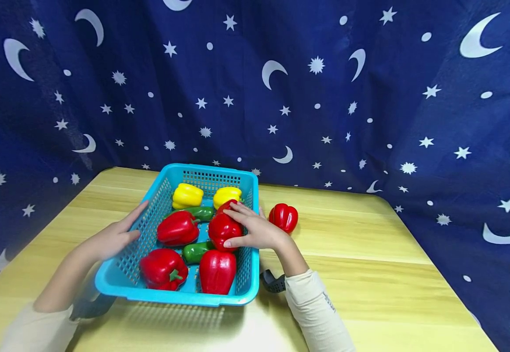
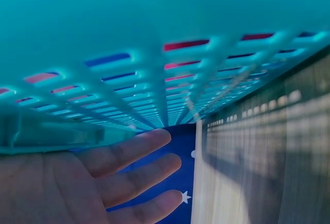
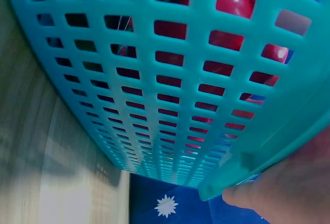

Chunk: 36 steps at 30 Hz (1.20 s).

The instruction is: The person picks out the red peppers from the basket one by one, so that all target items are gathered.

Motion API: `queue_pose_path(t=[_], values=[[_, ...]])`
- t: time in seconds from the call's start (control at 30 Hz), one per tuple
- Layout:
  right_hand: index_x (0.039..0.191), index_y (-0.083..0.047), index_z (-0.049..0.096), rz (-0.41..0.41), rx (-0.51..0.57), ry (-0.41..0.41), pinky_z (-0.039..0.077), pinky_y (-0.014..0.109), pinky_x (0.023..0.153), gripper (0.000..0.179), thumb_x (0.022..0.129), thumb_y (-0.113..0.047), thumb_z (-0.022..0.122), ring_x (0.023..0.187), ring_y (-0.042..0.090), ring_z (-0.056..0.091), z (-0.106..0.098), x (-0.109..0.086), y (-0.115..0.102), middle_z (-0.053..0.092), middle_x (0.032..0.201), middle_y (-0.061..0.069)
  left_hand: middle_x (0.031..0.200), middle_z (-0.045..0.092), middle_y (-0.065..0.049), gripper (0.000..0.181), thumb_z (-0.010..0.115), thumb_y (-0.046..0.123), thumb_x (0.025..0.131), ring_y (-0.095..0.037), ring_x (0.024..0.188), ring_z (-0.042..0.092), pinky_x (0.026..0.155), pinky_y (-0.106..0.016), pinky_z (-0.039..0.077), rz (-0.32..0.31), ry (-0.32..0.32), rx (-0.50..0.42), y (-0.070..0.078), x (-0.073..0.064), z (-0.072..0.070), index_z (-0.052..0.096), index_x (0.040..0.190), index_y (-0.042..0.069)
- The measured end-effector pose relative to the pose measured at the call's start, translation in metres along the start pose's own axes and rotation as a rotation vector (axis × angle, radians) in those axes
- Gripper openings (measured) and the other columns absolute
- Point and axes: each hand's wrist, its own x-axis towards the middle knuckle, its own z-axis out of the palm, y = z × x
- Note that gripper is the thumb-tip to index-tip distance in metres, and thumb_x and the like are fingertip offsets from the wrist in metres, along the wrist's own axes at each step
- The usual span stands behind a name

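A blue plastic basket [image 1: 176, 295] with slotted walls holds red bell peppers [image 1: 178, 228], yellow bell peppers [image 1: 187, 196] and green peppers [image 1: 195, 252]. My left hand [image 1: 112, 237] lies along the basket's left outer wall; in the left wrist view its fingers [image 2: 139, 177] are straight, just under the rim. Reaching over the right rim, my right hand [image 1: 257, 230] grips a red bell pepper [image 1: 224, 230] inside, thumb on its near side and fingers on its far side. The fingers partly cover red behind it; whether that is another pepper I cannot tell.
One more red bell pepper [image 1: 284, 218] sits on the wooden table [image 1: 347, 274], right of the basket. A dark blue curtain [image 1: 246, 88] with white moons and stars hangs behind the table and along its sides. Black wrist mounts [image 1: 272, 282] hang below both wrists.
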Motion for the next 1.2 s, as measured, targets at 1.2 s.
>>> queue_pose_path(t=[1.2], values=[[0.14, -0.021, 0.037, -0.059, 0.072, 0.016, 0.035, 0.045, 0.105, 0.078, 0.072, -0.032, 0.075, 0.124, 0.021, 0.037, -0.0051, -0.0046, -0.0057, 0.038, 0.136, 0.004, 0.141, 0.013, -0.04, 0.071, 0.036, 0.008, 0.091, -0.06, 0.113, 0.04, 0.075, -0.057, 0.05, -0.011, 0.003, 0.058, 0.0036, -0.0004, 0.0013, -0.008, 0.147, 0.012]])
